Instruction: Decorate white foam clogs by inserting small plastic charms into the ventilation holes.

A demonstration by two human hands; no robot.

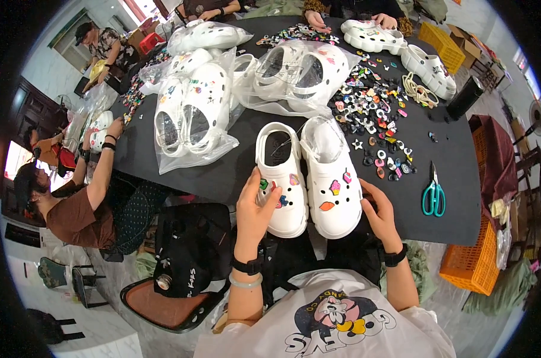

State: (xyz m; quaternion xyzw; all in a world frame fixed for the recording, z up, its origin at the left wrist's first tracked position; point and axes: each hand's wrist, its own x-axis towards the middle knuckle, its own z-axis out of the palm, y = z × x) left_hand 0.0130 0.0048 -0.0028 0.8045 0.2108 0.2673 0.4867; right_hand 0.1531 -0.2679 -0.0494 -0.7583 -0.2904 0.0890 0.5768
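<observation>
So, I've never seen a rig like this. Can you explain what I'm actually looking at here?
There is no machine: these are a person's bare hands, seen from above. The single picture comes from a wide fisheye camera on that person's head, so straight edges bend near the rim, and picture left is the person's left. The left hand holds the left white clog, thumb on top; the right hand has its fingers against the outer side of the right white clog. Both clogs carry small charms. On the black table lie clear-bagged clogs, a scatter of loose charms and teal-handled scissors. The hands at the far edge belong to other people.
</observation>
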